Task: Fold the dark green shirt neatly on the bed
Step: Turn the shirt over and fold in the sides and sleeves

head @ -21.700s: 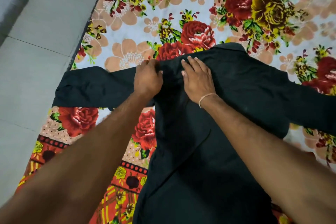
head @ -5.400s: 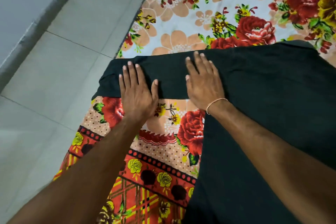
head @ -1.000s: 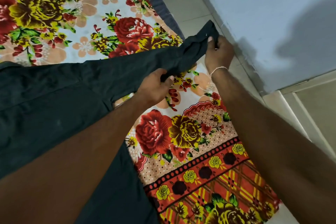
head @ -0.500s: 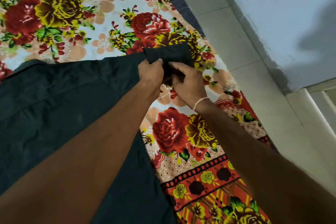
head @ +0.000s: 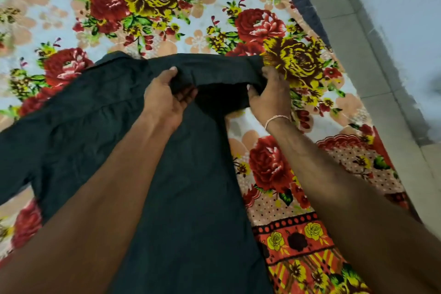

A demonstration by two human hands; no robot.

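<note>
The dark green shirt [head: 78, 131] lies spread across the bed [head: 195, 31], its body running from the far middle down to the near edge of the view, over a floral sheet of red and yellow roses. Its right sleeve [head: 222, 71] is doubled back toward the body, forming a raised band of cloth between the two hands. The left hand [head: 164, 98] grasps the inner end of that band, thumb on top and fingers curled underneath. The right hand [head: 269, 95] grasps the outer end at the fold, fingers curled round the cloth, just beside a big yellow rose in the print. A thin pale bracelet [head: 276, 119] circles the right wrist. Both forearms reach in from the near edge, the left one crossing over the shirt's body. The other sleeve trails off the left edge of the view. On the right, past the bed's dark border, lie a tiled floor [head: 353, 38] and a pale wall [head: 405, 7]
</note>
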